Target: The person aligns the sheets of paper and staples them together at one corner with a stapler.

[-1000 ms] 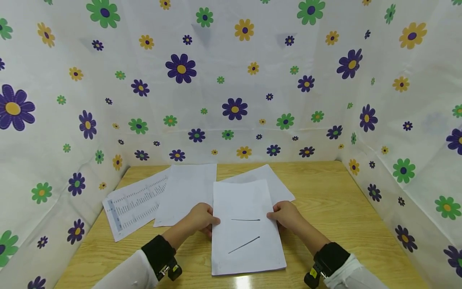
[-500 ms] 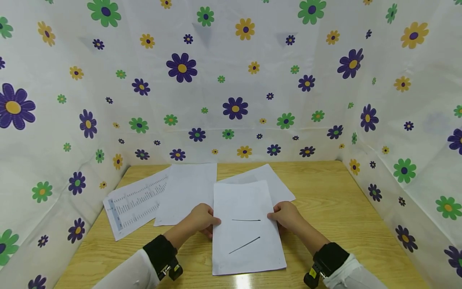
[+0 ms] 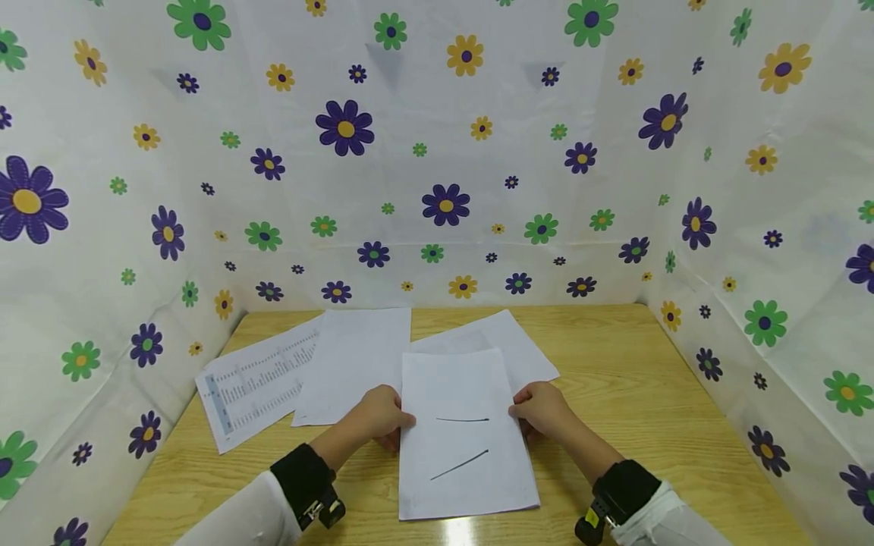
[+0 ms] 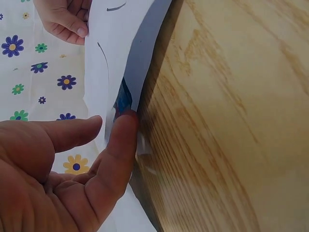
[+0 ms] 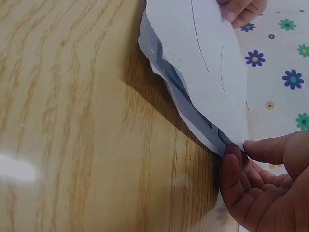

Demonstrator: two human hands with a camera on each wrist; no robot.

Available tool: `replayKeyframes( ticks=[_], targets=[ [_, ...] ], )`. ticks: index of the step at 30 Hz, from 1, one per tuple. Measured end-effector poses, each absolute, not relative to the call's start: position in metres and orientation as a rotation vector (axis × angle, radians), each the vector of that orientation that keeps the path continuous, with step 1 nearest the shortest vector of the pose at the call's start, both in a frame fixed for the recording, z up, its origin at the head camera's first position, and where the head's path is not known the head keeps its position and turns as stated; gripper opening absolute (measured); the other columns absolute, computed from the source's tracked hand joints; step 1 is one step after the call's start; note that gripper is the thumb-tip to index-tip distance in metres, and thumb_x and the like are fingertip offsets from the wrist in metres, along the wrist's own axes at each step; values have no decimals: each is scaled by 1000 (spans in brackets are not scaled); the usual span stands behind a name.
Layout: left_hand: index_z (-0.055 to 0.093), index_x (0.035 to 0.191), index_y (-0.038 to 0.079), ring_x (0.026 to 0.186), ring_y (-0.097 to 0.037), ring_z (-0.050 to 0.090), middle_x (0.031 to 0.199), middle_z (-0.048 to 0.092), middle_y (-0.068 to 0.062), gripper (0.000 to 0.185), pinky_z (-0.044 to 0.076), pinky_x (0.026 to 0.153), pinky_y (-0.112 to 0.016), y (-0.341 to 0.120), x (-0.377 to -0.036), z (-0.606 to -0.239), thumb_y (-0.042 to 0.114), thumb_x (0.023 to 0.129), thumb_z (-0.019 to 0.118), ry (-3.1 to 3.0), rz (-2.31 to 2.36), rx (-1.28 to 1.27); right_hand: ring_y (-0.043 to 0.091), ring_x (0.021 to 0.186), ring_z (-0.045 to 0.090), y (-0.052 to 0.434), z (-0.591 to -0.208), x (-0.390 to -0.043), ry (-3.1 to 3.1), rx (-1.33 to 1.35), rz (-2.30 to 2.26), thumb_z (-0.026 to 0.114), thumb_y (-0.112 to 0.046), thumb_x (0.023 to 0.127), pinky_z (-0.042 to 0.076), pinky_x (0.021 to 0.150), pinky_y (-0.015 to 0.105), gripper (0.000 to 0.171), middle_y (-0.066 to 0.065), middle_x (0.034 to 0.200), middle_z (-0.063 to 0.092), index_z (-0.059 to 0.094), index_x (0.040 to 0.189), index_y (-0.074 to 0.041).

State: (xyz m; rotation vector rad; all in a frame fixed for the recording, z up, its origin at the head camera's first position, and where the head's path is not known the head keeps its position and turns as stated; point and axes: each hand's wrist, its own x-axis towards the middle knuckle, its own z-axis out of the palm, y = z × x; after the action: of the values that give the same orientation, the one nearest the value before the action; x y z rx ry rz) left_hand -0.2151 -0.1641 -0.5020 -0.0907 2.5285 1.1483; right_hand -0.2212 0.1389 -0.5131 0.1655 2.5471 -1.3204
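Note:
A small stack of white paper sheets, with two dark pen-like lines on the top sheet, is held by its sides above the front middle of the table. My left hand grips the left edge, thumb on top and fingers beneath. My right hand pinches the right edge the same way. In the right wrist view the top sheet bows up from those below, and a dark blue printed sheet shows in the gap. A blue patch also shows between the layers in the left wrist view.
Behind the stack lie a white sheet at an angle, another white sheet, and a sheet printed with a table at the left. The wooden table is enclosed by a flower-patterned cloth.
The stack's far edge has come slightly nearer to me, and its lines have shifted a little left. The right thumb now covers less of the top sheet. Both hands keep their hold.

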Motion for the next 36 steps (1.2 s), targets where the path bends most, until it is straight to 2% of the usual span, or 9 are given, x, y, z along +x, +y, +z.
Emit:
replayKeyframes(
  ticks=[12, 21, 29, 36],
  targets=[
    [55, 103, -5, 56, -25, 71, 69, 70, -16, 27, 60, 51, -37, -165, -214, -490, 8, 91, 75, 2520, 1133, -109, 18, 62, 67, 142, -509, -218, 2555, 179, -1296, 73, -8, 91, 58, 54, 33, 15, 10, 83, 67, 66, 102, 0],
    [54, 105, -5, 59, -24, 72, 79, 70, -13, 30, 60, 53, -36, -166, -213, -488, 11, 91, 76, 2517, 1087, -116, 23, 64, 67, 149, -499, -217, 2585, 244, -1342, 73, -10, 93, 60, 57, 35, 19, 13, 83, 67, 64, 104, 2],
    [55, 103, -4, 59, -25, 72, 80, 70, -14, 27, 60, 53, -37, -165, -213, -493, 10, 91, 76, 2497, 1131, -79, 22, 69, 71, 152, -503, -219, 2535, 269, -1312, 73, -13, 94, 61, 60, 35, 26, 14, 93, 69, 64, 110, 4],
    [56, 105, -4, 60, -24, 72, 80, 70, -14, 27, 61, 54, -37, -159, -214, -493, 9, 92, 75, 2463, 1177, -48, 22, 70, 72, 154, -503, -221, 2523, 302, -1288, 75, -14, 93, 61, 60, 34, 29, 14, 94, 70, 63, 113, 4]
  ],
)
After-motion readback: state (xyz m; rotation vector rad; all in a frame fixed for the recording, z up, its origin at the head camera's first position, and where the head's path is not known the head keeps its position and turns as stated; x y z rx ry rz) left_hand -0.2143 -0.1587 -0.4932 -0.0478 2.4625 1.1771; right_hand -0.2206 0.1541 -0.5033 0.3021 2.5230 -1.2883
